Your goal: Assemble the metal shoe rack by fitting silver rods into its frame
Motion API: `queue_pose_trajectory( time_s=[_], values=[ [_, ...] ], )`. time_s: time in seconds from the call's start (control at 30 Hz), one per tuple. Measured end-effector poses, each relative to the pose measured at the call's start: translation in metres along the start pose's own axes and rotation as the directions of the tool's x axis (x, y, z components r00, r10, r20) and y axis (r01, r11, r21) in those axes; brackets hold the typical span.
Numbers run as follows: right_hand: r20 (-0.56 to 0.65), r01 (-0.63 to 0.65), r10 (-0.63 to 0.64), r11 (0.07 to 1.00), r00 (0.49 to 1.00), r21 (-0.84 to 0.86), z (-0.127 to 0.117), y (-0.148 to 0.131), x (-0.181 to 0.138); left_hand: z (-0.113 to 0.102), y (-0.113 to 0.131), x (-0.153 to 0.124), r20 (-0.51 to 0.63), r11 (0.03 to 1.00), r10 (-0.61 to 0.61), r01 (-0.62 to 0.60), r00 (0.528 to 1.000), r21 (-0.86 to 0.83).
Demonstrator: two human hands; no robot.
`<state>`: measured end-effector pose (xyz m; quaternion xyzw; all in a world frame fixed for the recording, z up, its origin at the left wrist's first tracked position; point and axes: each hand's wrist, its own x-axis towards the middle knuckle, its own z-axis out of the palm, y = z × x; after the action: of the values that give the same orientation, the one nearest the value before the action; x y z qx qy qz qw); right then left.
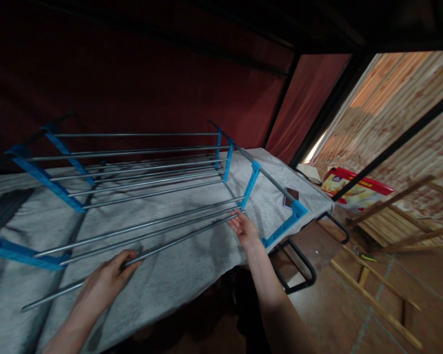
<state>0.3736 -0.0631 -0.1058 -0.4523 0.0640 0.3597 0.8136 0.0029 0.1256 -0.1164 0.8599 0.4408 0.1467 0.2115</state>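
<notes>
A shoe rack with blue plastic side pieces (251, 183) and several metal rods lies on its side on a bed covered with a grey-white blanket (170, 275). My left hand (109, 278) is closed around the nearest loose metal rod (177, 239) near its left part. My right hand (243, 227) pinches the same rod's right end, close to a blue side piece (286, 223). The rod's left end (25, 308) hangs free, not joined to the blue piece (18, 251) at the left.
A small dark phone-like object (291, 195) lies on the blanket near the bed's right corner. A black metal bed frame (299, 265) sticks out below. A red and yellow box (354, 184) and wooden slats (376, 300) lie on the floor to the right.
</notes>
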Motion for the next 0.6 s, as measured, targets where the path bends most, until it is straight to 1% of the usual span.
queue_pose_trajectory(
  time_s=[0.1, 0.23, 0.4, 0.5, 0.6],
  values=[
    [0.003, 0.021, -0.021, 1.000, 1.000, 0.019, -0.004, 0.000, 0.004, 0.006, -0.003, -0.002, -0.001, 1.000, 0.017, -0.017, 1.000, 0.008],
    [-0.020, 0.045, -0.044, 0.999, 0.999, 0.022, -0.007, 0.004, 0.009, 0.013, -0.004, -0.008, -0.036, 0.999, 0.038, -0.037, 0.999, 0.002],
    [-0.013, 0.107, -0.107, 0.994, 0.994, -0.020, -0.008, 0.010, 0.011, 0.010, 0.002, -0.019, -0.080, 0.995, 0.096, -0.095, 0.992, 0.019],
    [-0.033, 0.088, -0.087, 0.996, 0.996, 0.024, -0.007, 0.009, 0.010, 0.007, 0.006, -0.024, -0.108, 0.994, 0.110, -0.107, 0.988, 0.036],
    [-0.062, 0.059, -0.055, 0.996, 0.997, 0.062, -0.005, 0.005, 0.009, 0.006, 0.011, -0.024, -0.104, 0.988, 0.142, -0.135, 0.984, 0.071]
  ],
)
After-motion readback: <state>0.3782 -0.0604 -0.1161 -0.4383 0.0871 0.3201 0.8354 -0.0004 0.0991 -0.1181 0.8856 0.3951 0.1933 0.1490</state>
